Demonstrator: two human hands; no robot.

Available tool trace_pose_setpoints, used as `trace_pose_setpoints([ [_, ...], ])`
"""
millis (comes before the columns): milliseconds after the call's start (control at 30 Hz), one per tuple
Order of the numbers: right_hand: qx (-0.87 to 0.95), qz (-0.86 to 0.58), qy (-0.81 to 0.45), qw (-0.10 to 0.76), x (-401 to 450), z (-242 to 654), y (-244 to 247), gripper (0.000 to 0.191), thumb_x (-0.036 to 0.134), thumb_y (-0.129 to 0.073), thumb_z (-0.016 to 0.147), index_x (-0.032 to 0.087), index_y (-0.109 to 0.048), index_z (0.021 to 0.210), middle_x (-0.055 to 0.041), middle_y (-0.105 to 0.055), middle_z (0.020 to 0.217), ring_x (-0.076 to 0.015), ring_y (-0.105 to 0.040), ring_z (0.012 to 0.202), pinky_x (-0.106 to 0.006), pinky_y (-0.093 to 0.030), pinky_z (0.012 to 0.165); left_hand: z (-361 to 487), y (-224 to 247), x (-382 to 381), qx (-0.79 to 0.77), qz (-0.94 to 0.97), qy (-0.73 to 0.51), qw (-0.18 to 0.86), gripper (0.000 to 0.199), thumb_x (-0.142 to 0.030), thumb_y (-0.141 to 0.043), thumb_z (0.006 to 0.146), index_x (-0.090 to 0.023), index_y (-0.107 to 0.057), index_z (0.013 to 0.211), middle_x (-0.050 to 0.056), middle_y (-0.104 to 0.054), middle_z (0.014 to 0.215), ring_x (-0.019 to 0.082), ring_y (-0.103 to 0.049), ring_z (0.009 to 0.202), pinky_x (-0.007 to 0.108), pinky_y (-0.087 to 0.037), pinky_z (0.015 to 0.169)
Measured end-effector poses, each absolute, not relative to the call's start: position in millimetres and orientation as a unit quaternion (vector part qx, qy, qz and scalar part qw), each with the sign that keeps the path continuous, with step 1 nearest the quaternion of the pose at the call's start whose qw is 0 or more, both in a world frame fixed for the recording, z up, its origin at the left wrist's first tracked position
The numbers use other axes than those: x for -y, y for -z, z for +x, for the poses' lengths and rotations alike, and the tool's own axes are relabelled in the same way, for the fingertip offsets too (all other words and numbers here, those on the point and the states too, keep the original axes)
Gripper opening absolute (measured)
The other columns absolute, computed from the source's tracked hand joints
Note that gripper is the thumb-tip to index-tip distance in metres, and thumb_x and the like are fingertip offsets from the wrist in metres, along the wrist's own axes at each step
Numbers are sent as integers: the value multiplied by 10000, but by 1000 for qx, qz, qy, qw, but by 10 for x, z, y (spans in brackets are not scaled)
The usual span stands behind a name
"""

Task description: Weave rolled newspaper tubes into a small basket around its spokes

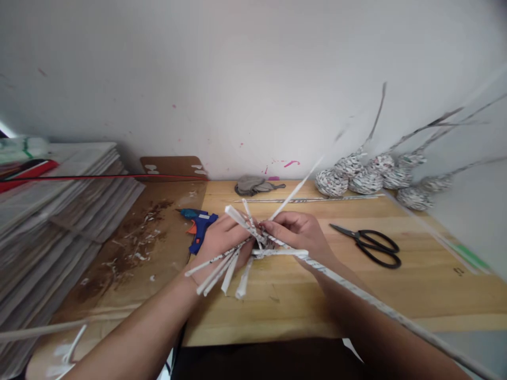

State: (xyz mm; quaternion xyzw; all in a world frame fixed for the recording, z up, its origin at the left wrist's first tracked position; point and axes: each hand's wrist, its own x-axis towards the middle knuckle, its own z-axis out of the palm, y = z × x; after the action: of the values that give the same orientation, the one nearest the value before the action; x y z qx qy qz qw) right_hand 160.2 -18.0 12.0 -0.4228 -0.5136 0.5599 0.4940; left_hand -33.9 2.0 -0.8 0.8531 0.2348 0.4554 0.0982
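Note:
Between my hands, above the wooden table, is a small weaving of rolled newspaper tubes [266, 244], with several short ends fanning out toward me and to the left. My left hand [228, 235] is closed round its left side, fingers partly hidden behind the tubes. With thumb and fingers, my right hand [298, 232] pinches a tube at the right side of the weaving. One long paper tube [356, 287] runs from it past my right forearm to the lower right. Another long tube [298, 189] points up toward the wall, its far end blurred.
Black-handled scissors [368, 243] lie at right on the wooden table [277, 311]. A blue glue gun [203, 229] rests left. Several woven paper gourd shapes [366, 180] stand along the wall near a grey cloth [255, 184]. Stacked newspapers [75, 227] fill the left, beside paper scraps on cardboard [166, 279].

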Motion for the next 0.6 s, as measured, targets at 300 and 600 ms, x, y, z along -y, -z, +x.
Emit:
trace_pose_setpoints([
  [300,608,-378,-503,484,180,1633,-127,131,297,-723,834,176,-770,846,-67,-751,889,-167,-685,786,-282,-545,711,-360,-6,-35,-299,799,-483,195,117,-107,-643,829,-207,-682,876,45,-708,914,169,-667,805,314,-548,738],
  [600,667,-334,-508,430,168,1707,-15,336,254,-704,850,202,-680,1181,-94,-702,1117,-205,-677,956,-352,-555,848,-298,-108,-22,-384,708,-526,273,91,-87,-664,705,-166,-663,660,-5,-695,617,140,-629,537,243,-523,496],
])
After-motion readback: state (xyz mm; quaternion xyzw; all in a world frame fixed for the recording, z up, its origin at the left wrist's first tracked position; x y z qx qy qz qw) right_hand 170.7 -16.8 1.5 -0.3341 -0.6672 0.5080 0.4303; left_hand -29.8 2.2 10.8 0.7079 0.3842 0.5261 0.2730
